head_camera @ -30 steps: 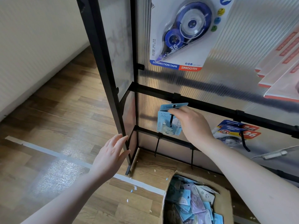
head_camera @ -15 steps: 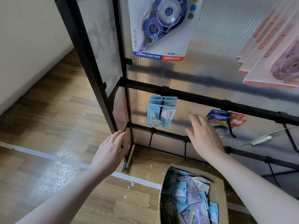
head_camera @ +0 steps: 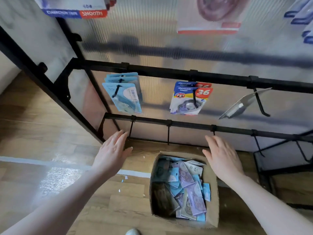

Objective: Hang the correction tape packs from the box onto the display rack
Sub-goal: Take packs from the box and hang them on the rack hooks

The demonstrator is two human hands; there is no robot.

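Both hands empty here. The right hand (head_camera: 223, 158), fingers straight and relaxed, hovers over the far rim of the box (head_camera: 212, 192) at lower centre, likely poised to dip in for another pack. The left hand (head_camera: 112, 152) hangs loose beside the rack (head_camera: 169, 74), apparently idle. Loose packs (head_camera: 184, 189) fill the box; blue ones (head_camera: 124, 94) already hang on the left hook, mid-frame.

**Both hands hovering empty**

The left hand (head_camera: 112, 150) is reaching forward, palm down, fingers straight and close together. The right hand (head_camera: 221, 156) is mirroring it, fingers extended, holding nothing. Both bare forearms are stretching out from the lower corners.
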